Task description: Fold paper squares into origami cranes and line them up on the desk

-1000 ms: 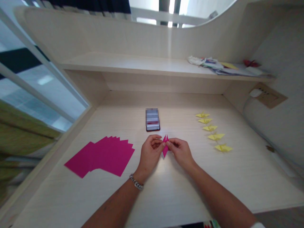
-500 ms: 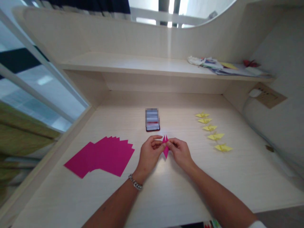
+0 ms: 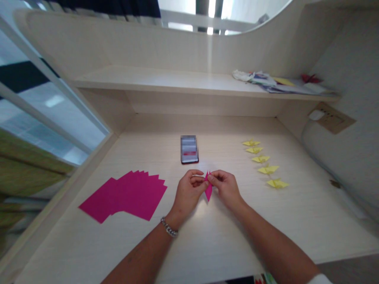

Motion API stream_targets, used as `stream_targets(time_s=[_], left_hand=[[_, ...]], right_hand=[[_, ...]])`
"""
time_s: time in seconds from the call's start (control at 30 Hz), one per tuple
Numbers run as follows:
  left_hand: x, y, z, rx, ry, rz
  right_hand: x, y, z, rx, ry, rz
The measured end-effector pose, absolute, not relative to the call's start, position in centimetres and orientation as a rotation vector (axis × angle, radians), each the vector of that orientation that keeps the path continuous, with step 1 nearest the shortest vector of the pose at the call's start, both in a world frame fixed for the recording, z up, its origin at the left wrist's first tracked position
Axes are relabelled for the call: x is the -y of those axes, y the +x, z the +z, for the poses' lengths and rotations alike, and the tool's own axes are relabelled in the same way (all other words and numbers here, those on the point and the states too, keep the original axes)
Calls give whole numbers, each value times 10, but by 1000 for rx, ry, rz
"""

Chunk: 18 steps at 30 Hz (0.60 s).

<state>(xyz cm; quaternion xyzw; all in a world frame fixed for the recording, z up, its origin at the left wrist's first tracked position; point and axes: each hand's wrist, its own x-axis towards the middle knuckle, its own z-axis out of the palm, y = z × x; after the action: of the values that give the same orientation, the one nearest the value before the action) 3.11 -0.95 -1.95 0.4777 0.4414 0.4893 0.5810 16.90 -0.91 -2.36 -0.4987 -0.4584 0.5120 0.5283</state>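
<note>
Between my two hands is a small piece of folded pink origami paper (image 3: 209, 193), narrow and pointed at its lower end, with two thin tips at the top. My left hand (image 3: 191, 191) pinches its left side between thumb and fingers, the index finger curving above. From the other side, my right hand (image 3: 226, 187) grips it near the upper tips, thumb on the front. The fingers cover much of the paper's middle. Several square pink sheets (image 3: 136, 195) lie fanned out on the desk, left of my left hand.
A phone (image 3: 190, 150) with a blurred screen lies beyond my hands. Several yellow paper cranes (image 3: 268, 169) form a row at the right. Papers (image 3: 284, 85) rest on the shelf (image 3: 166, 81) above. A plug and cable (image 3: 316, 114) are at the right wall socket.
The folded pink paper has shifted slightly down and its two upper tips look closer together. My right thumb sits a little higher on it. The desk things stay put.
</note>
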Motion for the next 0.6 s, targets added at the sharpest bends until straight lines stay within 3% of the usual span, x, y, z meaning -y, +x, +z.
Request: stream_targets(time_s=[0.6], left_hand=[[11,32,-18,-1006,1097,1092]], right_hand=[[7,171,-22,1075,-1183,1209]])
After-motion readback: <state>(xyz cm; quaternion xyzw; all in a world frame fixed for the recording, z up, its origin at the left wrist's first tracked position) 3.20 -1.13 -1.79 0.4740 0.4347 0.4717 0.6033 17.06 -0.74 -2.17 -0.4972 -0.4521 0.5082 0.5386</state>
